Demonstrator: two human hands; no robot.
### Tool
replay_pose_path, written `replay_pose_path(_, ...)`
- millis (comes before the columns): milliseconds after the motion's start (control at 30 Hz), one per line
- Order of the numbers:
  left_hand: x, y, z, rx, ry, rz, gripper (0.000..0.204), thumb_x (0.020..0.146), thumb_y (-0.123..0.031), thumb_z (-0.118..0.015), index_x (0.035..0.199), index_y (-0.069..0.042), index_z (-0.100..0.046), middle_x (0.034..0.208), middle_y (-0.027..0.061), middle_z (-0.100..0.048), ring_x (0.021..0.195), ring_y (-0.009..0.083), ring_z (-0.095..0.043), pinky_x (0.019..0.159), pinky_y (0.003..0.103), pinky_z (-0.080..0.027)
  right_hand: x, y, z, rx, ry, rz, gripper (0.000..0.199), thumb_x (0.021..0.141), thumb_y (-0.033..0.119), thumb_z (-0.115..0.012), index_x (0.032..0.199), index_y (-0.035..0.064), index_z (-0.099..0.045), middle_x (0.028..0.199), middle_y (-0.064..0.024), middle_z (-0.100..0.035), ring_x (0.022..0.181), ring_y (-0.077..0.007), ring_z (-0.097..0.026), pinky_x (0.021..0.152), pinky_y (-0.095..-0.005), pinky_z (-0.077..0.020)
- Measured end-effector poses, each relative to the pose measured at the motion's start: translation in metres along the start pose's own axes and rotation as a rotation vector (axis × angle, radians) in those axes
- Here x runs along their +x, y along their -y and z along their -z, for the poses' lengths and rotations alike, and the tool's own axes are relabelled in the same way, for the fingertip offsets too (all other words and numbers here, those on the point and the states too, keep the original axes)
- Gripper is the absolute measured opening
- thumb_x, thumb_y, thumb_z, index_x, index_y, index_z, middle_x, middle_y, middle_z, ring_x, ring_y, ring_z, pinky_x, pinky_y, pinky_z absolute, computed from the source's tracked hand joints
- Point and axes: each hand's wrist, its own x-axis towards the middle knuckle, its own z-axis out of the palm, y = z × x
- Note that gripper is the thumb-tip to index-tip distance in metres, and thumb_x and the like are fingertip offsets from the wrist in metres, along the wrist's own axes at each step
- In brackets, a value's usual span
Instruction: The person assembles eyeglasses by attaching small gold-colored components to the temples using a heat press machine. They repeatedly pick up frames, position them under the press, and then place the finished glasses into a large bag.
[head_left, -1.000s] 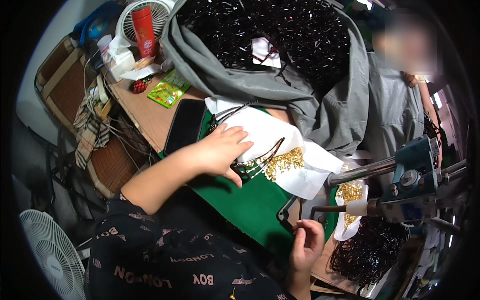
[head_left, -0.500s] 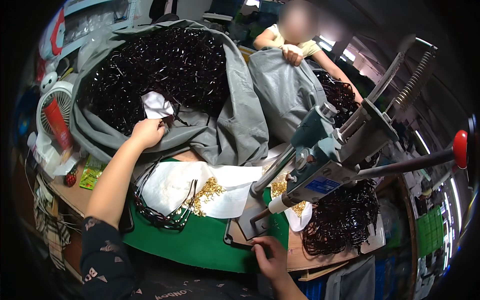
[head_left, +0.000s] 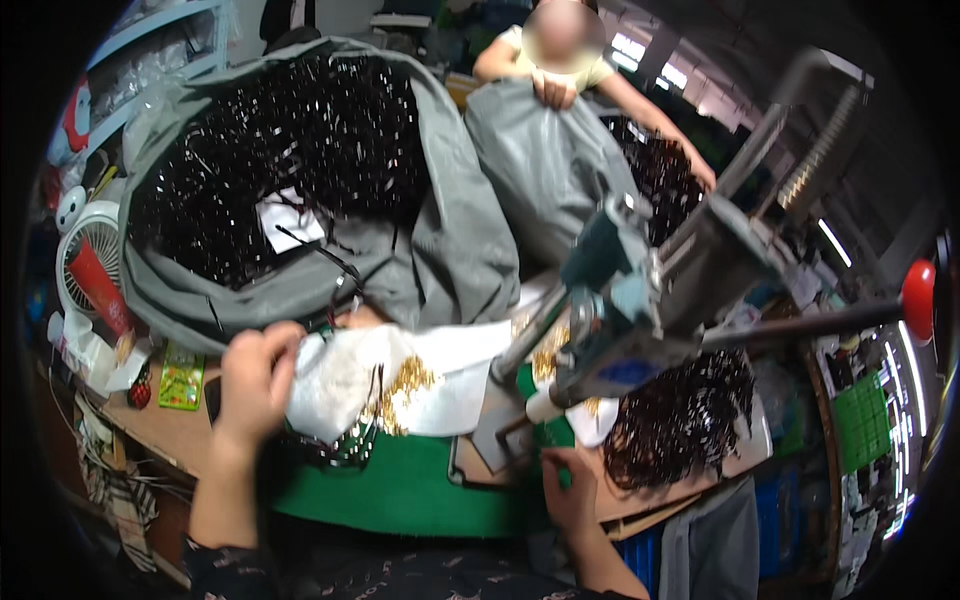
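Left hand (head_left: pixel 258 380) clenched on white cloth (head_left: pixel 345 380); right hand (head_left: pixel 568 492) grip unclear, half-hidden.

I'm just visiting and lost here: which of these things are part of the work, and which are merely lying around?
In use:
left hand
white cloth
gold pieces
black wire parts
right hand
lever press

Lying about:
white fan
red can
green packet

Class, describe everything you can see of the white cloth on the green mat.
The white cloth looks soft and thin, crumpled at its left end and flatter toward the right. It lies on the green mat. A heap of small gold pieces sits on it. The left hand grips its bunched left end.
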Motion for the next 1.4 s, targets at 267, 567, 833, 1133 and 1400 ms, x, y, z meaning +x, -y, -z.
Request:
replay_pose_path(267,-0.028,-0.053,-0.061,-0.321,-0.369,-0.018,0.012,0.081,-0.011,-0.059,0.09,-0.003,-0.06,0.068,0.0079,-0.055,0.058,0.0267,-0.051,0.059,0.035,-0.045,-0.015,-0.029,-0.025,-0.177,-0.001,0.097,0.045,0.078,0.014,-0.061,0.118,-0.0024,-0.045,0.114,-0.0218,-0.05,0.107,-0.0399,-0.047,0.094,-0.0449,-0.0353)
replay_pose_path(567,-0.054,-0.025,-0.08,-0.393,-0.247,0.134,0.014,0.084,-0.008,-0.053,0.091,0.004,-0.055,0.077,0.0147,-0.055,0.066,0.0286,-0.051,0.063,0.036,-0.042,0.032,-0.009,-0.014,-0.104,0.01,-0.307,0.039,0.081,0.016,-0.061,0.113,-0.0023,-0.048,0.107,-0.0229,-0.052,0.103,-0.0352,-0.05,0.089,-0.0426,-0.0394)
replay_pose_path(833,-0.06,-0.027,-0.079,-0.236,-0.136,0.416,0.017,0.082,-0.009,-0.05,0.08,0.003,-0.063,0.069,0.0151,-0.06,0.057,0.0297,-0.055,0.053,0.038,-0.045,0.28,-0.065,0.072,-0.347,-0.47,-0.029,0.047,0.079,0.027,-0.061,0.114,-0.0032,-0.049,0.108,-0.0245,-0.052,0.104,-0.0369,-0.05,0.091,-0.0429,-0.0393)
replay_pose_path(1133,-0.063,-0.022,-0.079,-0.157,-0.138,0.245,0.019,0.083,-0.011,-0.055,0.095,0.003,-0.062,0.079,0.0162,-0.062,0.066,0.0315,-0.058,0.061,0.038,-0.047,0.388,-0.112,0.067,-0.653,-0.439,-0.276,0.058,0.077,0.039,-0.061,0.115,-0.0042,-0.05,0.11,-0.0264,-0.053,0.105,-0.0387,-0.05,0.092,-0.0433,-0.0391)
replay_pose_path(1400,-0.056,-0.027,-0.081,-0.345,-0.168,0.296,0.017,0.081,-0.004,-0.053,0.095,0.003,-0.06,0.078,0.0142,-0.06,0.066,0.0266,-0.056,0.061,0.035,-0.045,0.368,-0.107,0.067,-0.682,-0.4,-0.248,0.069,0.075,0.05,-0.061,0.116,-0.005,-0.051,0.111,-0.0281,-0.053,0.106,-0.0403,-0.05,0.094,-0.0436,-0.039)
